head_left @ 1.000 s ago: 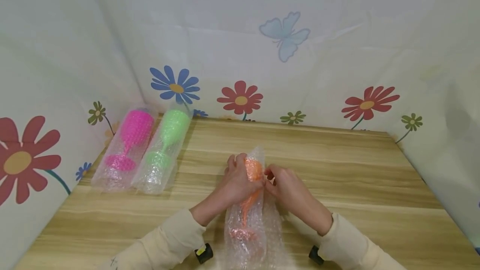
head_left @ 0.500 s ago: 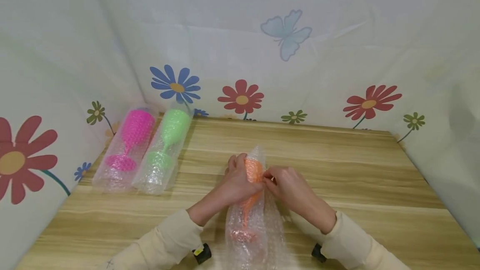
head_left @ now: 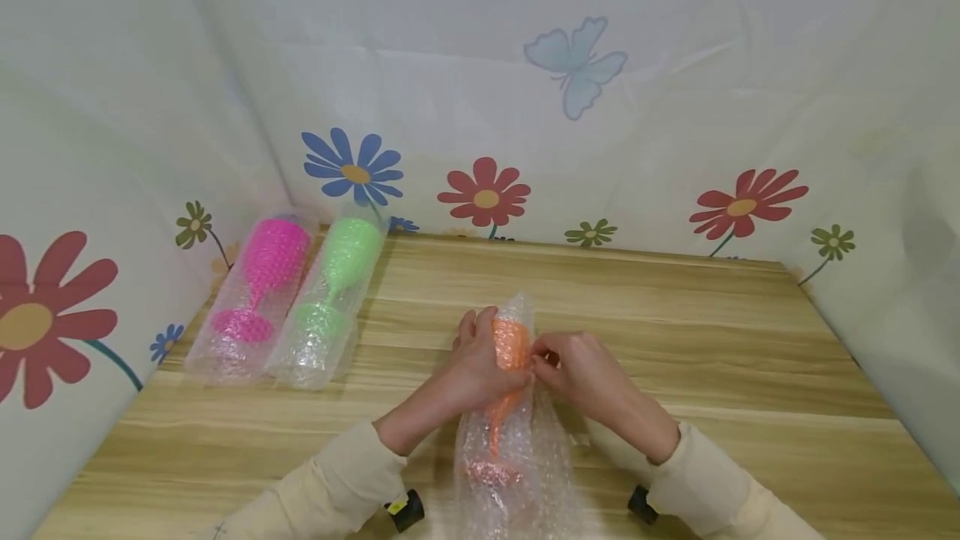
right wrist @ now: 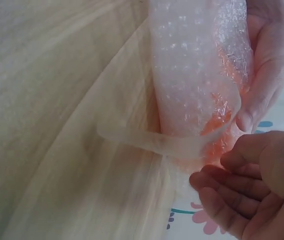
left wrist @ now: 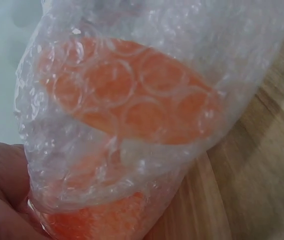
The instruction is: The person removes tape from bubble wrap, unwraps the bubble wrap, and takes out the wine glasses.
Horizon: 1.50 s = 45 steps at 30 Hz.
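An orange goblet (head_left: 495, 435) lies inside bubble wrap (head_left: 551, 469), its bowl pointing away from me. My left hand (head_left: 477, 367) grips the wrapped bowl from the left, thumb across the front. On the other side my right hand (head_left: 592, 377) pinches the edge of the wrap beside the bowl. In the right wrist view, a thin translucent strip (right wrist: 154, 142) curves out from the wrap close to my right thumb and fingertips (right wrist: 197, 181). The left wrist view shows the goblet's round foot (left wrist: 132, 92) through the bubbles, with part of the left hand at lower left.
Two more bubble-wrapped goblets, one pink (head_left: 277, 252) and one green (head_left: 351, 252), lie side by side at the table's back left. The wooden table (head_left: 675, 332) meets flower-printed cloth walls at the back and sides. Black wrist devices (head_left: 406, 511) hang below both sleeves.
The wrapped orange goblet and both hands have shifted slightly to the right. My left hand keeps its grip, and the right fingertips stay at the wrap's edge. The other goblets are unmoved.
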Each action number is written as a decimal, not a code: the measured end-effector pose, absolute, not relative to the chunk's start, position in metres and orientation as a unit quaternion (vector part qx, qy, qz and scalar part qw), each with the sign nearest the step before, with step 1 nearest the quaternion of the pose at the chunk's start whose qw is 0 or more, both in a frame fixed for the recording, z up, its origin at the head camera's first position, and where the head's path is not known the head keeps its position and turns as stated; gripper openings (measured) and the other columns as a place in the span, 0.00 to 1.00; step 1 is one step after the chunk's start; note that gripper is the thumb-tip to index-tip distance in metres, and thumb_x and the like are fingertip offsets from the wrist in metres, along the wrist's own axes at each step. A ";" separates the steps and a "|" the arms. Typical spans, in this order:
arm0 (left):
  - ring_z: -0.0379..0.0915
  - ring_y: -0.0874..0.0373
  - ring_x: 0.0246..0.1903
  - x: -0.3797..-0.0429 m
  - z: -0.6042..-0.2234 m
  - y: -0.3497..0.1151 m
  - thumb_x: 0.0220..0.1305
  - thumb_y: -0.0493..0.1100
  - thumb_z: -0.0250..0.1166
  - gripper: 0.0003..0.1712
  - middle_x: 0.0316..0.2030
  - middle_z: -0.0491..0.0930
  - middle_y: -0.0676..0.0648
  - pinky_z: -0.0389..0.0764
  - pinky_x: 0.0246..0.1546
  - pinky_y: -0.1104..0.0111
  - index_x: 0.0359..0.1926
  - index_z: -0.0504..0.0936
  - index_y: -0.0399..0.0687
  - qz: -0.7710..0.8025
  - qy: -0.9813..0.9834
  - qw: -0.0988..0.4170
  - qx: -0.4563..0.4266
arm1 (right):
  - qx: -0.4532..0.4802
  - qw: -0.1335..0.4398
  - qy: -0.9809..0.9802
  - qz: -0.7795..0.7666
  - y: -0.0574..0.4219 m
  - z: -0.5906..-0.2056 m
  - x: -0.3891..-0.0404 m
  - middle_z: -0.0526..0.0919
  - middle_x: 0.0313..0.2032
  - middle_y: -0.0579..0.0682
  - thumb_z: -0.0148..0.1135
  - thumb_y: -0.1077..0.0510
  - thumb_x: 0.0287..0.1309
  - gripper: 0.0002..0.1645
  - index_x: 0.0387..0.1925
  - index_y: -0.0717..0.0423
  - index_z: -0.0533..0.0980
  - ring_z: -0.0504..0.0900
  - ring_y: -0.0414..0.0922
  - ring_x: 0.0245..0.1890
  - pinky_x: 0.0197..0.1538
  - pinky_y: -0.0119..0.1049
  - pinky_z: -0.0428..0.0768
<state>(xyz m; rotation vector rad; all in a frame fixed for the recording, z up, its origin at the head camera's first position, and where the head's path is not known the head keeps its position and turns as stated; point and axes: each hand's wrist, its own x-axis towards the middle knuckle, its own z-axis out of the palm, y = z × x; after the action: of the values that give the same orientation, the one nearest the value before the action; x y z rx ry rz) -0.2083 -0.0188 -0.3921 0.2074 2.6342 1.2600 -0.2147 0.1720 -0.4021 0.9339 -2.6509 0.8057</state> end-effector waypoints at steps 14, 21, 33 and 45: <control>0.51 0.31 0.74 -0.208 -0.393 -0.021 0.56 0.48 0.79 0.64 0.79 0.39 0.31 0.72 0.62 0.41 0.81 0.45 0.43 0.444 0.887 0.115 0.060 | 0.329 0.077 -0.902 0.270 0.172 -0.397 -0.218 0.88 0.32 0.47 0.70 0.65 0.63 0.02 0.35 0.61 0.86 0.83 0.35 0.30 0.34 0.29 0.82; 0.55 0.34 0.71 -0.207 -0.391 -0.020 0.56 0.49 0.79 0.64 0.79 0.40 0.33 0.74 0.60 0.43 0.81 0.45 0.44 0.440 0.888 0.119 0.059 | 0.337 0.079 -0.891 0.293 0.172 -0.400 -0.220 0.86 0.30 0.45 0.66 0.69 0.61 0.05 0.35 0.59 0.85 0.81 0.33 0.29 0.32 0.28 0.81; 0.58 0.35 0.70 -0.207 -0.392 -0.020 0.55 0.50 0.80 0.64 0.79 0.40 0.34 0.76 0.59 0.44 0.81 0.46 0.44 0.440 0.889 0.113 0.062 | 0.290 0.041 -0.889 0.351 0.173 -0.404 -0.222 0.81 0.25 0.41 0.61 0.70 0.57 0.09 0.30 0.54 0.81 0.75 0.35 0.23 0.26 0.30 0.77; 0.57 0.35 0.71 -0.207 -0.395 -0.019 0.54 0.51 0.80 0.65 0.78 0.42 0.33 0.74 0.60 0.44 0.80 0.47 0.43 0.447 0.887 0.103 0.061 | 0.316 0.103 -0.902 0.277 0.169 -0.396 -0.215 0.85 0.33 0.46 0.70 0.64 0.62 0.01 0.36 0.59 0.84 0.82 0.38 0.31 0.33 0.30 0.81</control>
<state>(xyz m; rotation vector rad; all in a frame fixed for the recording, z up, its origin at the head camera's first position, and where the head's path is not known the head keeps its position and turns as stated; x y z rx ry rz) -0.2074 -0.0190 -0.3946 0.1800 2.6161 1.3175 -0.2151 0.1693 -0.3961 0.9324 -2.6603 0.8166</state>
